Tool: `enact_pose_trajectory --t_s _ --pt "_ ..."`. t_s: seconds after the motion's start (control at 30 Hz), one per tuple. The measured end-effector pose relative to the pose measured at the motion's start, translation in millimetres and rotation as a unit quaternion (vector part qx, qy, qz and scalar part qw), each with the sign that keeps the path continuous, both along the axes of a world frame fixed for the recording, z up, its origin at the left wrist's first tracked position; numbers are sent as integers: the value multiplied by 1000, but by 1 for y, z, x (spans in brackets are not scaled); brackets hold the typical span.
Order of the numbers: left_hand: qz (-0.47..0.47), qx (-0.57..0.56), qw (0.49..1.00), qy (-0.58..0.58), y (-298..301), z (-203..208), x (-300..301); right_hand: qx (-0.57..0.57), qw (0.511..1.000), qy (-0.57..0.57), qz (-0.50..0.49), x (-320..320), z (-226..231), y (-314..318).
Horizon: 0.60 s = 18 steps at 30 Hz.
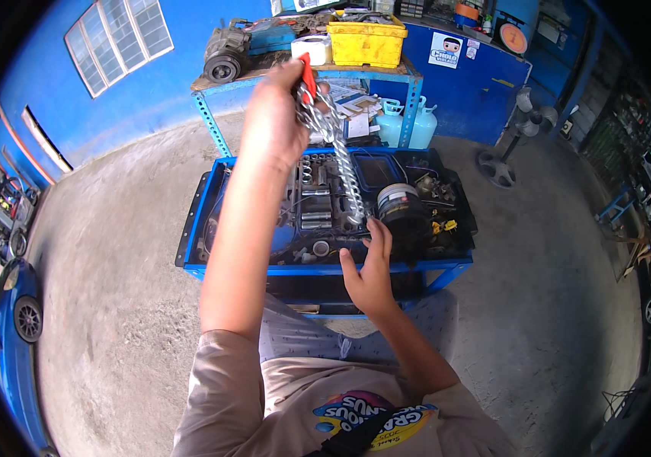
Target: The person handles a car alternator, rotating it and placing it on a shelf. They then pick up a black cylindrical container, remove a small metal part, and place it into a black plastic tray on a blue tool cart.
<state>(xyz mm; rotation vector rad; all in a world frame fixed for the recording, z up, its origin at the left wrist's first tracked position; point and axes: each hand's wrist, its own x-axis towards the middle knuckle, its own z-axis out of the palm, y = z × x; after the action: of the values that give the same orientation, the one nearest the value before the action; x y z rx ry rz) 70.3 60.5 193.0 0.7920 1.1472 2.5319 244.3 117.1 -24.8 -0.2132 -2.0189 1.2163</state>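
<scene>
High over the far side of the tool cart, my left hand [276, 107] is closed on a metal chain [347, 171]. A red piece [307, 78], its kind unclear, sticks up between the fingers of that hand. Part of the chain is bunched at the palm, and a length hangs down toward the cart. Just below its lower end, my right hand [371, 274] is open, thumb and fingers apart, holding nothing. Beside the chain's end stands a dark round container [404, 217] with a pale label.
The blue cart [302, 270] carries sockets [316, 217], a small ring-shaped part [321, 248] and yellow pieces [444, 226]. Behind it stands a blue shelf [211, 126] with a yellow crate [367, 44]. Gas cylinders [422, 126] stand underneath. A fan [527, 126] is at right, a blue car [17, 335] at left.
</scene>
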Motion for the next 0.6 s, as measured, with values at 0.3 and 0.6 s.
enact_pose_trajectory --t_s 0.3,0.6 --pt "-47 -27 999 3 -6 70 7 -588 762 68 262 -52 15 -16" --pt "-46 -22 996 -70 -23 13 44 -649 643 139 383 -63 29 -24"
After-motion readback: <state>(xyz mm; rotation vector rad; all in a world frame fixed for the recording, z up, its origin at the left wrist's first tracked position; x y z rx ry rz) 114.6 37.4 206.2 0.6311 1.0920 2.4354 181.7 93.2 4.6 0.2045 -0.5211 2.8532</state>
